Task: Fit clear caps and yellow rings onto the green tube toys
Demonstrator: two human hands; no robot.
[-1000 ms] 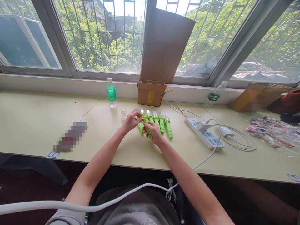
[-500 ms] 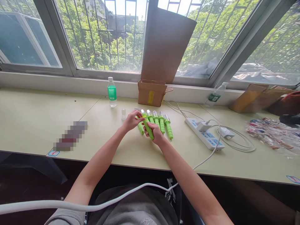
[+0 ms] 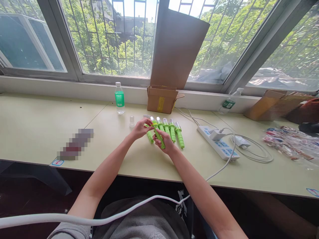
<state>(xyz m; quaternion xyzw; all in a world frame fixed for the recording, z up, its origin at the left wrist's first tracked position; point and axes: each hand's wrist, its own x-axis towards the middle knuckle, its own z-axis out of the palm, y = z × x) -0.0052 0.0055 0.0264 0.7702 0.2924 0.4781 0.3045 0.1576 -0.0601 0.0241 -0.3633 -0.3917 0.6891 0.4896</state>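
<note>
My right hand (image 3: 166, 142) is closed around the ribbed handle of a bright green stick (image 3: 161, 144), which tilts with its top away from me. At its upper end, by a yellow-green collar, the fingers of my left hand (image 3: 140, 128) pinch the stick; the exact contact is partly hidden. Several similar green sticks with clear caps (image 3: 179, 135) lie in a row just to the right, partly covered by my right hand. Another green piece (image 3: 150, 136) lies beneath my left fingers. A small clear cap (image 3: 132, 121) stands on the table left of my left hand.
A water bottle (image 3: 119, 99) and an open cardboard box (image 3: 161, 99) stand near the window ledge. To the right lie a white power strip (image 3: 217, 143) with cables and a heap of plastic-bagged items (image 3: 289, 142). A white cable (image 3: 99, 220) crosses before my body.
Both hands stay at nearly the same spot. The held green stick has turned slightly, and my left fingers have shifted a little at its top.
</note>
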